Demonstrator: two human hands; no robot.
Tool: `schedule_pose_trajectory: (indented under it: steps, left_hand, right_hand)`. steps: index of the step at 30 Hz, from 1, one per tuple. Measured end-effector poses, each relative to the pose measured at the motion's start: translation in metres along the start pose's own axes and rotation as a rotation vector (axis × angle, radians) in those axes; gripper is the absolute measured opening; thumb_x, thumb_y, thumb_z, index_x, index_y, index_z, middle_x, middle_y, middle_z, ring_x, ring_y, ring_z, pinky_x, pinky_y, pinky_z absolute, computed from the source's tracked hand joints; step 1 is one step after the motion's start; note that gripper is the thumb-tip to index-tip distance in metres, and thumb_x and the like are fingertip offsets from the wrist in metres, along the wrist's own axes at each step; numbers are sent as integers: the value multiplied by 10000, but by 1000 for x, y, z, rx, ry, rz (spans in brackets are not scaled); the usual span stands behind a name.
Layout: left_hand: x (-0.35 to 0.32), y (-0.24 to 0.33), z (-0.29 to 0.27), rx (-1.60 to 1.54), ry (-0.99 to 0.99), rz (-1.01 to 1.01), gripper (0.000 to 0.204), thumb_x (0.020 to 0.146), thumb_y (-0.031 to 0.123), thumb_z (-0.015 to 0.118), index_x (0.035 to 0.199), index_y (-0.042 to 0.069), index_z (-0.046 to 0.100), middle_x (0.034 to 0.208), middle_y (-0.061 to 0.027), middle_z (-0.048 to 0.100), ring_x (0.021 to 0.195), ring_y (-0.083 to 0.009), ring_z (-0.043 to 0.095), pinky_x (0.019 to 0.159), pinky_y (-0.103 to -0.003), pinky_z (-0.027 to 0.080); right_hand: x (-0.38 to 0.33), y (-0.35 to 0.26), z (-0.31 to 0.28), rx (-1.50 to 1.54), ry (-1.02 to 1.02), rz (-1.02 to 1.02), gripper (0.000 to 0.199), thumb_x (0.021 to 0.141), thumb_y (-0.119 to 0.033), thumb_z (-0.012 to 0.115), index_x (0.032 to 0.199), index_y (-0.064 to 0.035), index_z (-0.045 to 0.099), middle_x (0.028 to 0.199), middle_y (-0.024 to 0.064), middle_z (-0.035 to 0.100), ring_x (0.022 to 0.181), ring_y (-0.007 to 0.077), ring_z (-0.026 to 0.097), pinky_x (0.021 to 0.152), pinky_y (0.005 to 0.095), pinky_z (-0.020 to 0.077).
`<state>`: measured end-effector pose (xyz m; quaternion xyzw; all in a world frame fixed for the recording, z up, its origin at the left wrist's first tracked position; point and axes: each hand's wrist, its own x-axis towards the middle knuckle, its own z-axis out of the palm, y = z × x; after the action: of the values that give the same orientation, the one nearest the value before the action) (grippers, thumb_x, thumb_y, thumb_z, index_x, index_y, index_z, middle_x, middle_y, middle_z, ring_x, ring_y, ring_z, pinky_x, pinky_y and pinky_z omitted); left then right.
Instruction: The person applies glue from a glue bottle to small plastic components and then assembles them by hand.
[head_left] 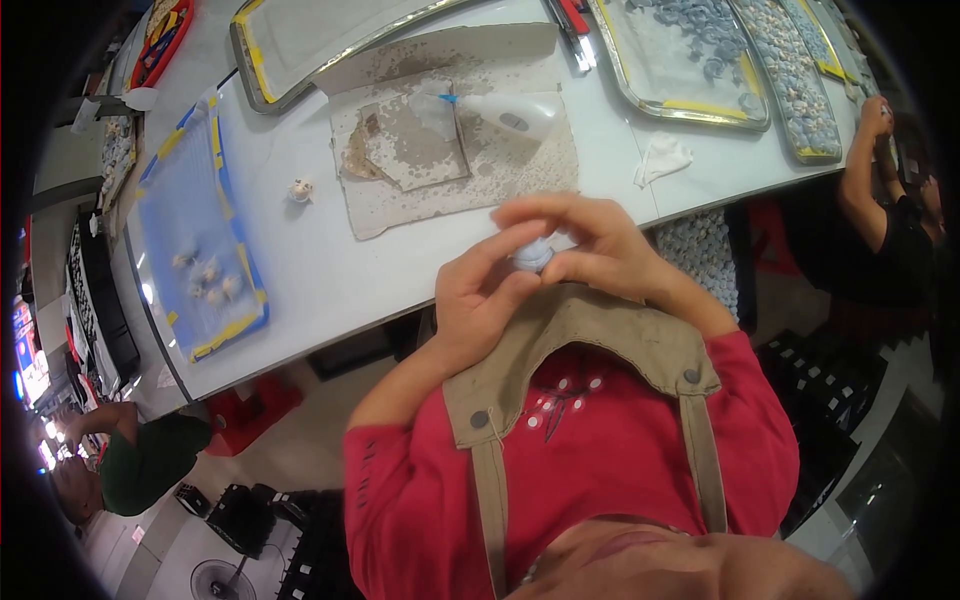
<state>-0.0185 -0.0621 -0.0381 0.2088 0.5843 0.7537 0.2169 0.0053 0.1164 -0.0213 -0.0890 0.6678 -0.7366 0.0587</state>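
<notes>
Close to my chest, just off the table's near edge, I hold a small pale blue rounded piece (533, 256) between both hands. My left hand (478, 292) pinches it from the left with thumb and finger. From the right, my right hand (605, 245) closes on it with thumb and curved fingers. Beyond my hands, a white squeeze bottle with a blue tip (515, 115) lies on a stained cardboard sheet (400, 210). A small cream and brown piece (299, 190) sits alone on the table to the left.
A blue tray with yellow tape (170, 210) holds several small pieces at left. Metal-rimmed trays (690, 110) stand at the far side, one with scattered blue-grey pieces. A white cloth (663, 160) lies at right. Other people (150, 455) work at the left and right.
</notes>
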Motion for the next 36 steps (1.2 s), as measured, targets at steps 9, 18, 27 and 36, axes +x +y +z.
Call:
schedule_pose_trajectory:
  steps: [9, 18, 27, 36]
  left_hand:
    - [-5, 4, -12, 143, -88, 116, 296, 804, 57, 626, 1090, -4, 578, 1000, -127, 637, 897, -161, 612, 780, -239, 457]
    - [-9, 8, -14, 143, -105, 86, 239, 798, 35, 620, 1035, 6, 611, 972, -120, 648, 874, -171, 623, 759, -239, 471]
    - [-8, 18, -23, 4, -87, 25, 264, 761, 65, 676, 1016, 18, 626, 959, -95, 655, 834, -130, 618, 742, -234, 478]
    - [-1, 74, -206, 1457, 815, 100, 332, 718, 133, 705, 1034, 63, 629, 923, -83, 653, 742, -173, 597, 701, -279, 461]
  right_hand:
    - [0, -4, 3, -92, -103, 41, 398, 737, -128, 692, 1102, -15, 582, 1002, 87, 637, 941, 160, 598, 831, 271, 458]
    - [-1, 0, 8, -195, -84, -82, 408, 709, -152, 715, 1056, 21, 589, 1003, 130, 629, 923, 190, 602, 806, 283, 468]
    - [10, 4, 18, -85, -110, -207, 418, 698, -187, 726, 1046, 4, 595, 1008, 127, 622, 890, 189, 597, 755, 269, 470]
    - [27, 0, -5, -569, 326, -263, 268, 745, -54, 673, 1000, -15, 600, 1013, 94, 611, 963, 215, 561, 854, 297, 425]
